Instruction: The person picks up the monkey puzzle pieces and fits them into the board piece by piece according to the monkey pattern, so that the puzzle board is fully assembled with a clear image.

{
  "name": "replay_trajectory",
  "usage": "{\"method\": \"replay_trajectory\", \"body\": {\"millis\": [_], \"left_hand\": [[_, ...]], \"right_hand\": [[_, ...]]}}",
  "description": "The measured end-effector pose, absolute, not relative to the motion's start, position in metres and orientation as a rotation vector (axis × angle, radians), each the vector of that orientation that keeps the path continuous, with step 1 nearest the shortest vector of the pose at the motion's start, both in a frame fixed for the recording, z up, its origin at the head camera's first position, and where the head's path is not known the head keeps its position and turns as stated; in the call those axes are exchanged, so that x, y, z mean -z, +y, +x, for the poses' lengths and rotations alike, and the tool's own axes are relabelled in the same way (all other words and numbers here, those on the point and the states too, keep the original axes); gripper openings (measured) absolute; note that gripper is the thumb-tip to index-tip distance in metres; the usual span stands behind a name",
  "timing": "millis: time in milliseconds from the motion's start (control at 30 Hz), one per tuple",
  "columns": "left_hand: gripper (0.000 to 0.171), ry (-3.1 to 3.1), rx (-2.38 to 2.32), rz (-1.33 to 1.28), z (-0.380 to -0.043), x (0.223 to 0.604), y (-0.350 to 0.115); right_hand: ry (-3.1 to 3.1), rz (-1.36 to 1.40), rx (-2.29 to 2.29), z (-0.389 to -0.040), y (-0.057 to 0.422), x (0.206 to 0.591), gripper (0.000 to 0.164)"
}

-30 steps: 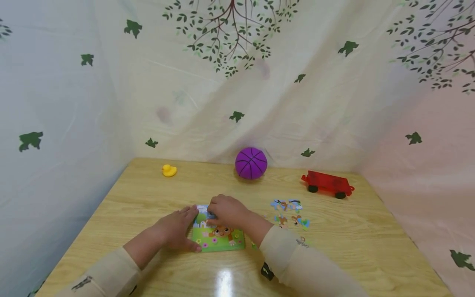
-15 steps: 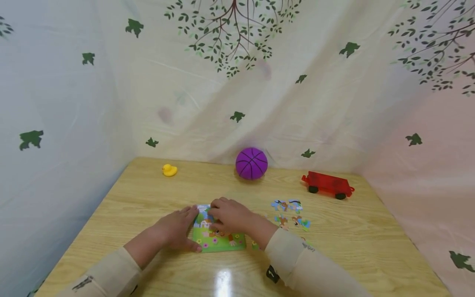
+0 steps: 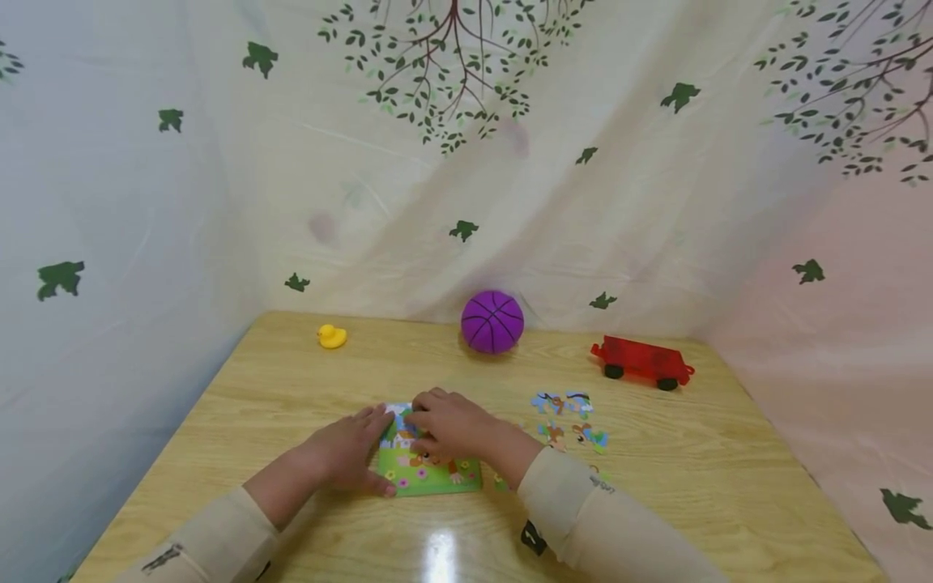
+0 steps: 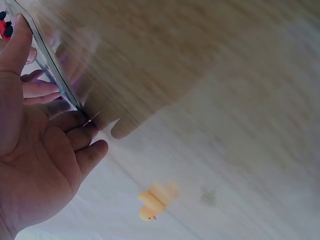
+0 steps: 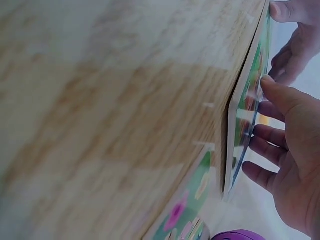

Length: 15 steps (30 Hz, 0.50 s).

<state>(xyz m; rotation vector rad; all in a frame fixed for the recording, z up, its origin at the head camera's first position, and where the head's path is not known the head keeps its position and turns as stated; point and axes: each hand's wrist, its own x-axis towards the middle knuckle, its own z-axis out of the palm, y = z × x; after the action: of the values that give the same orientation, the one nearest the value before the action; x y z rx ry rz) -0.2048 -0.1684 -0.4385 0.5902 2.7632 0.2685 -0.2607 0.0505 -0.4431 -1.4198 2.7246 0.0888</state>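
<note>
A jigsaw puzzle with a monkey, flowers and a house lies flat on the table. My left hand rests along its left edge, thumb at the lower corner and fingers at the upper one. The left wrist view shows those fingers against the puzzle's edge. Over the upper right part is my right hand, covering some of the picture. Seen from the right wrist, its fingertips touch the puzzle's face, spread and only slightly bent. Loose puzzle pieces lie to the right, some hidden behind the right forearm.
Along the back of the wooden table stand a yellow rubber duck, a purple ball and a red toy wagon. A printed cloth hangs behind. Another loose piece with a pink flower shows in the right wrist view.
The right hand has shifted slightly right and down, its fingers spreading over the puzzle. More of the house shows beside it, and less of the monkey's face. The left hand stays put.
</note>
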Motion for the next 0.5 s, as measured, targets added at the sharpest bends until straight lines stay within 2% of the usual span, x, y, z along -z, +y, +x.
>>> {"method": "replay_trajectory", "body": {"millis": [233, 500], "left_hand": [[0.114, 2.75, -0.261, 0.607, -0.204, 0.438, -0.166], [0.115, 2.76, -0.238, 0.597, -0.202, 0.435, -0.164]], "right_hand": [[2.731, -1.37, 0.025, -0.267, 0.07, 0.439, 0.046], [2.873, -1.153, 0.089, -0.294, 0.134, 0.42, 0.04]]}}
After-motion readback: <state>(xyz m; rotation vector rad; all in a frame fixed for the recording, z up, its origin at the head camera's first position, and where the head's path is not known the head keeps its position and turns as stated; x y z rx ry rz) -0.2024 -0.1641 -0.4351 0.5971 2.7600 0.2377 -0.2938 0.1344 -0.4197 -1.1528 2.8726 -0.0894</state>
